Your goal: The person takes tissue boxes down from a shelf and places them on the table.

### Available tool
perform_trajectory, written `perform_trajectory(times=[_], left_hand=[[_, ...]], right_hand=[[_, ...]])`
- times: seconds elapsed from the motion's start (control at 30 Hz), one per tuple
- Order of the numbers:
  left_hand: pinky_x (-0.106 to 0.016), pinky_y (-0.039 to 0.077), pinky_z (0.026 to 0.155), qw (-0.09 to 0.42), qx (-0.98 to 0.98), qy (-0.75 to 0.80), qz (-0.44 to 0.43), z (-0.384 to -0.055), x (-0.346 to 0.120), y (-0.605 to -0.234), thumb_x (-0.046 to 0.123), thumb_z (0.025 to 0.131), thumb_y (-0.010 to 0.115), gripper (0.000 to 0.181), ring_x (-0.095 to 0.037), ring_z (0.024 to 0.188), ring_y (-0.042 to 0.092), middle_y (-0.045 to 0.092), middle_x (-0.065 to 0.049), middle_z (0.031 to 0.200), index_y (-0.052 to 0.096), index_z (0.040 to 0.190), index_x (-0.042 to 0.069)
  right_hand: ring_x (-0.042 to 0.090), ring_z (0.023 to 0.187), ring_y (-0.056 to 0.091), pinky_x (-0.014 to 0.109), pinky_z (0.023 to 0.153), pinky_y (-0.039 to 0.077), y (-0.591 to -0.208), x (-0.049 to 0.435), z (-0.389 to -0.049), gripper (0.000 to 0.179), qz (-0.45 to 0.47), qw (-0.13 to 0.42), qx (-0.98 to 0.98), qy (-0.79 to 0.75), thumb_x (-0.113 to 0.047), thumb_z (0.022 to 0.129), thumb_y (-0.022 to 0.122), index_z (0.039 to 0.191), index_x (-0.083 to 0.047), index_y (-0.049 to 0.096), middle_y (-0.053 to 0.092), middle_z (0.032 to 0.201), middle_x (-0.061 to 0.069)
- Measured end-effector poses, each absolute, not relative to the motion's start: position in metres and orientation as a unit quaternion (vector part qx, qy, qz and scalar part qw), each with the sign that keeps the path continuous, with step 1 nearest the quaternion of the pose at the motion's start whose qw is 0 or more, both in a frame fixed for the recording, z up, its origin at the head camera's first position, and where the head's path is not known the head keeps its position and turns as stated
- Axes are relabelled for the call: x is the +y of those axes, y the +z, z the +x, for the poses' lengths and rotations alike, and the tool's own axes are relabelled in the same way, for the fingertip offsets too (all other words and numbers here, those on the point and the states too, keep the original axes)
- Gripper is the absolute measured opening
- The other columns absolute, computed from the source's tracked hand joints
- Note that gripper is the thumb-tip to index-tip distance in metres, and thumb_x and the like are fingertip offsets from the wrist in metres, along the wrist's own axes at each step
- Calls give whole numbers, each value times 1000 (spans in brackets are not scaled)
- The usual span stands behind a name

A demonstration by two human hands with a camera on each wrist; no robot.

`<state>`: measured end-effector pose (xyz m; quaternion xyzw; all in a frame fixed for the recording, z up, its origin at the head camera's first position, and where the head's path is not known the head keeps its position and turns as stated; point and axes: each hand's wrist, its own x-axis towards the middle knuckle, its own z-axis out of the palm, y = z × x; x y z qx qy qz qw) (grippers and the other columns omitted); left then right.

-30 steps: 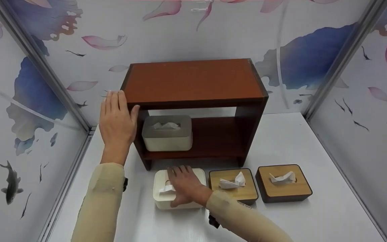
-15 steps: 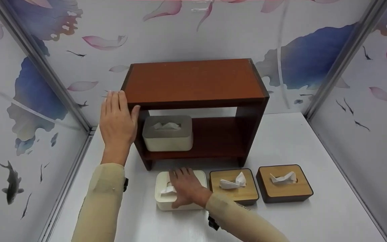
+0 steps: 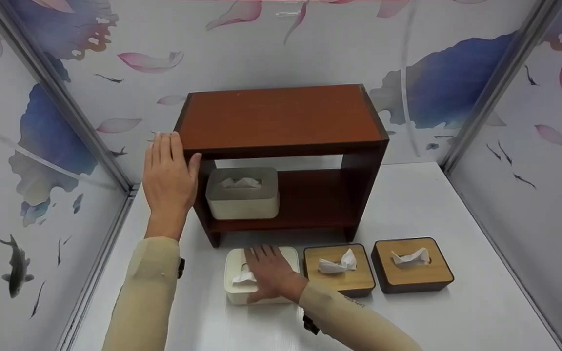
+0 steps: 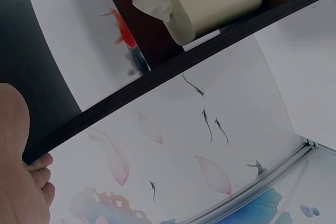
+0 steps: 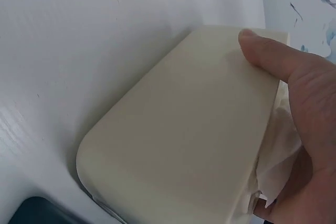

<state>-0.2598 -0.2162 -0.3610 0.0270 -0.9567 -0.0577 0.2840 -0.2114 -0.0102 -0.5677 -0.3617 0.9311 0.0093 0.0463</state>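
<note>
My right hand (image 3: 272, 272) spans a cream tissue box (image 3: 236, 265) on the white table, thumb on its near side and fingers reaching over its top to the far side. In the right wrist view, the thumb (image 5: 265, 51) presses the long side of the box (image 5: 173, 124), and white tissue (image 5: 278, 150) shows near the palm. My left hand (image 3: 169, 178) rests with straight fingers along the left upper edge of a brown wooden shelf (image 3: 281, 119). In the left wrist view, its thumb and fingers lie on either side of the dark panel edge (image 4: 121, 96).
A grey-topped tissue box (image 3: 242, 197) stands at the left on the shelf's inner board. Two wood-topped tissue boxes, the nearer one (image 3: 332, 278) and the outer one (image 3: 408, 275), stand to the right of the cream box. Patterned walls (image 3: 291, 63) enclose the table (image 3: 486, 302).
The cream tissue box has shifted slightly right and nearer with my right hand since a second ago. My left hand and the shelf stay in place.
</note>
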Motion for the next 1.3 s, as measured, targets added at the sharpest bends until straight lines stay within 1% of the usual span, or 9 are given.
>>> perform_trajectory(times=[0.13,0.27,0.43,0.53,0.7,0.83,0.93,1.07,1.3], left_hand=[[-46,19,124,285,-956,-65,20,-260,-218,-361,47,105,35,67,-34,149,25,34,-21,154,27,151,-1],[-45,18,125,287,-955,-75,7,-259,-221,-361,46,105,34,66,-34,149,24,35,-22,153,27,151,-1],[-46,16,125,283,-954,-97,-6,-257,-224,-362,46,105,35,66,-34,149,22,33,-22,154,26,151,-1],[-45,15,125,290,-950,-113,-12,-255,-226,-364,44,104,37,66,-34,149,22,33,-21,154,27,151,-1],[-45,16,125,315,-940,-127,-24,-251,-225,-369,42,104,42,65,-34,148,25,32,-19,155,26,152,1],[-48,17,124,329,-936,-125,-29,-246,-224,-374,39,102,47,67,-33,149,23,28,-17,158,23,154,3],[-49,17,123,347,-930,-118,-35,-242,-223,-380,39,102,48,68,-32,150,22,27,-15,160,22,155,4],[-46,16,125,384,-915,-107,-56,-236,-219,-389,38,102,48,66,-31,149,24,28,-15,159,26,154,4],[-42,23,123,417,-895,-98,-128,-220,-200,-417,30,97,57,57,-30,143,38,43,-15,151,43,145,3]], right_hand=[[30,147,30,48,120,28,-558,1,-213,119,-399,44,916,6,-81,69,63,154,-8,24,33,157,13],[27,147,29,48,121,25,-543,18,-215,107,-422,48,905,-32,-80,76,56,153,-11,28,33,158,8],[27,145,33,48,120,27,-518,48,-220,89,-412,49,907,-77,-65,87,58,153,-12,30,37,156,7],[26,142,38,47,118,31,-502,72,-225,78,-402,26,911,-88,-53,91,61,152,-12,34,42,152,6],[26,129,51,46,111,40,-479,118,-232,69,-384,-23,918,-98,-44,91,66,147,-12,42,56,137,6],[24,105,61,43,93,49,-459,152,-234,53,-382,-47,917,-109,-36,89,71,132,-9,55,67,111,4],[21,91,63,40,81,52,-442,177,-237,41,-364,-18,924,-115,-31,89,72,121,-8,61,69,98,4],[20,86,65,41,78,55,-419,209,-242,35,-320,52,939,-117,-30,90,70,115,-6,64,70,95,5],[32,99,68,50,86,54,-386,259,-254,43,-265,110,946,-152,-29,92,66,123,0,60,72,106,16]])
